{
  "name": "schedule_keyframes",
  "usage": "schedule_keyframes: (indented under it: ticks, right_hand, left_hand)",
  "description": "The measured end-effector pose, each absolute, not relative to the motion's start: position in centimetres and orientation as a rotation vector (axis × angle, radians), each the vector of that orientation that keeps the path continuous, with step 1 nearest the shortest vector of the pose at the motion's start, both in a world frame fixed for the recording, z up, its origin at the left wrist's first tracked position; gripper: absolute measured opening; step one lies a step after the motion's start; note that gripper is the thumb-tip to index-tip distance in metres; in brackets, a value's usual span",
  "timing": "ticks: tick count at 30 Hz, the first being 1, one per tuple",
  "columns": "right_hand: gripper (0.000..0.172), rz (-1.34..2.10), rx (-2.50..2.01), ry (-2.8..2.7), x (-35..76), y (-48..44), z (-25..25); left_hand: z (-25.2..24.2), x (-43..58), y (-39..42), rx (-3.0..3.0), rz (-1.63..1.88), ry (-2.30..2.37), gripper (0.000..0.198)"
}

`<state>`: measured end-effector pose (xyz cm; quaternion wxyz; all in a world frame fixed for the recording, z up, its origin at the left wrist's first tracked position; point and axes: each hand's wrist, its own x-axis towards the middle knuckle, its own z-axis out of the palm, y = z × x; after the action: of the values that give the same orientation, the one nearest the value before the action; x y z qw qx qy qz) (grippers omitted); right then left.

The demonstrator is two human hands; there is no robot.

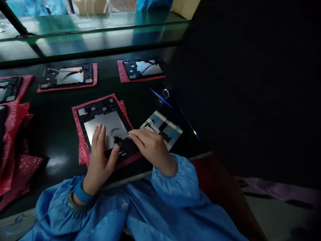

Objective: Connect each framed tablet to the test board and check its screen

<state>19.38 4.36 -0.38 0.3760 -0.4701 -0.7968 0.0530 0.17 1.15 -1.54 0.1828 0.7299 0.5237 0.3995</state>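
A black-framed tablet back panel (105, 124) with a silver centre lies on a red bubble-wrap sheet (80, 147). My left hand (100, 157) rests on the panel's lower part, fingers spread on the silver area. My right hand (150, 147) lies just to the right, with thumb and forefinger pinched at the panel's edge. A thin strip (120, 132) seems to run from those fingertips across the panel. Beside my right hand lies a grey, black and beige patterned sheet (162, 129) with blue patches, partly under my fingers.
Similar panels on red bubble wrap (67, 77) lie further along the dark bench (57, 160), with more at the left. Two blue pens (160, 97) and a small metal ring (167, 92) lie to the right. A glass-like shelf (87, 33) runs across the far side.
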Motion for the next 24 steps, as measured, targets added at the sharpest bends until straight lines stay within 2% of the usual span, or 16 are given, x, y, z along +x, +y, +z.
schedule_keyframes:
  ticks: [2, 4, 8, 10, 19, 24]
  right_hand:
    - [0.016, 0.118, -1.105, -2.037, 19.5, 3.2, 0.4]
    - [0.013, 0.093, -1.054, -2.047, 19.7, 2.5, 0.8]
    - [0.014, 0.068, -1.055, -2.069, 20.1, 2.5, 0.3]
    - [0.017, 0.043, -1.077, -2.068, 20.2, 2.8, -0.4]
    - [0.024, -0.131, -1.083, -2.022, 20.3, 3.4, -1.7]
    - [0.027, -0.198, -1.029, -2.145, 20.8, 3.6, -1.7]
  left_hand:
    - [-1.9, 0.3, 1.3, 1.985, 1.077, 1.442, 0.078]
    - [-1.9, 0.3, 1.4, 1.934, 1.064, 1.426, 0.072]
    - [-1.6, 0.2, 1.6, 2.023, 1.099, 1.442, 0.033]
    - [-1.4, 0.1, 1.8, 2.078, 1.070, 1.416, 0.024]
    - [-1.7, 0.0, 2.0, 2.076, 1.014, 1.354, 0.020]
    - [-2.0, 0.4, 1.5, 1.822, 1.111, 1.404, 0.026]
